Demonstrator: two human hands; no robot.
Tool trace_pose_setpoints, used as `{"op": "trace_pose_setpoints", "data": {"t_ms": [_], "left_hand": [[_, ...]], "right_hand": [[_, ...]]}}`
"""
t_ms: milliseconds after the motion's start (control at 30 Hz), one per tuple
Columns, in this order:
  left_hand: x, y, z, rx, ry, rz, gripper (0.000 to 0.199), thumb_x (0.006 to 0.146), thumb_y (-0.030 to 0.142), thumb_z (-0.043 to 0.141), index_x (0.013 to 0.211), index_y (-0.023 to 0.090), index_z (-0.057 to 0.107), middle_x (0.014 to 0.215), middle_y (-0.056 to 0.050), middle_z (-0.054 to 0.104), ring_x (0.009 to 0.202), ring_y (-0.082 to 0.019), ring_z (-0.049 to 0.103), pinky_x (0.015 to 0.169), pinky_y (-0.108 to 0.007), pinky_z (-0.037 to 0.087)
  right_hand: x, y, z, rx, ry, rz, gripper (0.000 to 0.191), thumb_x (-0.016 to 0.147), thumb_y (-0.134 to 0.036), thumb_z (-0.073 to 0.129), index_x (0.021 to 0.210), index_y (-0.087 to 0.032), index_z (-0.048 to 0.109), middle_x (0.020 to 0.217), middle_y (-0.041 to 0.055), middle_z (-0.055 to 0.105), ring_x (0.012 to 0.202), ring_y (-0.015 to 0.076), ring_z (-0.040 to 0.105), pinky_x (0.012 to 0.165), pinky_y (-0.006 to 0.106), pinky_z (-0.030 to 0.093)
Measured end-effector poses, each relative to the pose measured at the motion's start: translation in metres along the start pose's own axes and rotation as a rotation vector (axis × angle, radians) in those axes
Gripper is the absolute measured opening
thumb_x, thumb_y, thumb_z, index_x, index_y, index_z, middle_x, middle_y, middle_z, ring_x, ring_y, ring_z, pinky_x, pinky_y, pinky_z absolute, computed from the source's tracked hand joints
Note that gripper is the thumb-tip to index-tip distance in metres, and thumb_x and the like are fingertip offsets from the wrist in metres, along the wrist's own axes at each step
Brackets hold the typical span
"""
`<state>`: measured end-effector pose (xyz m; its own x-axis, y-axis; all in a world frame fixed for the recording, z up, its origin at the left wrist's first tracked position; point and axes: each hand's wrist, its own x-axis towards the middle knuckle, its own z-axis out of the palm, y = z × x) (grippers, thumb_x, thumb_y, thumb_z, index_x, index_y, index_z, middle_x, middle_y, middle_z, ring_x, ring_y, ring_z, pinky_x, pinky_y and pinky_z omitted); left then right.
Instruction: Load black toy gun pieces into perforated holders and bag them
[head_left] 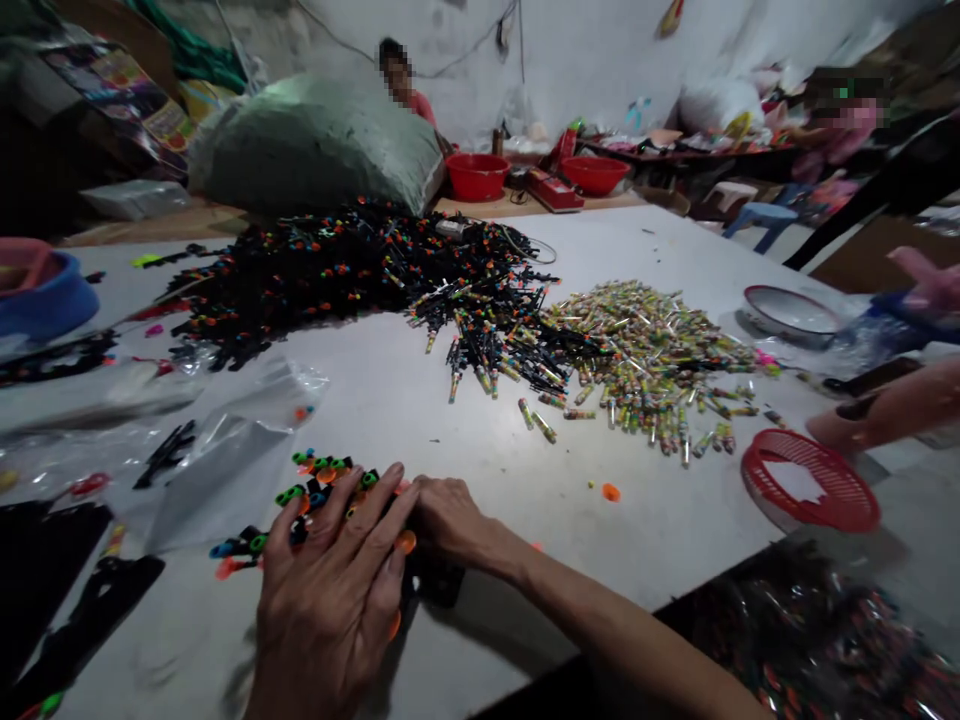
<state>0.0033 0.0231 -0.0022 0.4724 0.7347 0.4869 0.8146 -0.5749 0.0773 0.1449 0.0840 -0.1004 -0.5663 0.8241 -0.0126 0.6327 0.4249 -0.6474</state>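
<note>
My left hand [326, 590] lies palm-down over a bundle of thin black sticks with orange, green and blue caps [319, 478], its fingers spread across them. My right hand [450, 520] comes in from the lower right and closes on the bundle's right end, its fingertips hidden. Farther up the white table [390, 400], a big heap of similar capped black sticks [360, 275] runs toward a pile of short yellow-green patterned tubes [645, 370]. A loose orange cap [611, 492] lies near my right wrist.
A co-worker's hand [877, 410] reaches in at the right beside a red plastic basket [814, 480]. A white bowl [791, 315] and crumpled plastic bags [195, 440] lie on the table. Behind it stand a large grey sack [315, 145], red bowls [476, 175] and seated people.
</note>
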Motion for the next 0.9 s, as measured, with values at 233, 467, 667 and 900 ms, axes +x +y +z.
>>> {"op": "trace_pose_setpoints", "data": {"t_ms": [233, 467, 667, 900], "left_hand": [[-0.001, -0.003, 0.002, 0.029, 0.032, 0.002, 0.046, 0.082, 0.024, 0.042, 0.127, 0.024, 0.045, 0.13, -0.003, 0.052, 0.126, -0.026, 0.039, 0.101, -0.051, 0.022], [-0.002, -0.005, 0.003, 0.084, 0.049, 0.055, 0.048, 0.082, 0.024, 0.041, 0.13, 0.023, 0.042, 0.132, -0.003, 0.05, 0.126, -0.025, 0.038, 0.1, -0.048, 0.022], [-0.003, 0.002, -0.001, 0.044, 0.009, -0.025, 0.045, 0.083, 0.023, 0.041, 0.128, 0.025, 0.043, 0.132, -0.002, 0.05, 0.127, -0.025, 0.037, 0.101, -0.05, 0.021], [-0.001, 0.007, -0.005, 0.008, -0.034, -0.072, 0.043, 0.085, 0.022, 0.038, 0.127, 0.025, 0.044, 0.133, -0.002, 0.049, 0.129, -0.025, 0.034, 0.102, -0.053, 0.02]], "right_hand": [[0.004, 0.099, -0.125, -0.335, 0.296, 0.67, 0.027, 0.08, -0.014, 0.049, 0.105, -0.013, 0.061, 0.109, 0.0149, 0.06, 0.096, 0.0231, 0.057, 0.073, 0.028, 0.041], [0.004, 0.127, -0.173, -0.29, 0.363, 0.793, 0.018, 0.07, -0.014, 0.057, 0.083, -0.01, 0.068, 0.09, 0.0188, 0.067, 0.094, 0.03, 0.06, 0.071, 0.031, 0.042], [-0.042, 0.094, -0.117, 0.146, 0.328, 0.692, 0.024, 0.073, -0.033, 0.057, 0.074, -0.012, 0.067, 0.053, 0.002, 0.061, 0.048, 0.0114, 0.055, 0.048, 0.02, 0.04], [-0.066, 0.045, -0.067, 0.318, -0.04, 0.514, 0.03, 0.076, -0.039, 0.05, 0.076, -0.013, 0.066, 0.065, 0.0048, 0.064, 0.052, 0.0117, 0.053, 0.047, 0.021, 0.035]]}}
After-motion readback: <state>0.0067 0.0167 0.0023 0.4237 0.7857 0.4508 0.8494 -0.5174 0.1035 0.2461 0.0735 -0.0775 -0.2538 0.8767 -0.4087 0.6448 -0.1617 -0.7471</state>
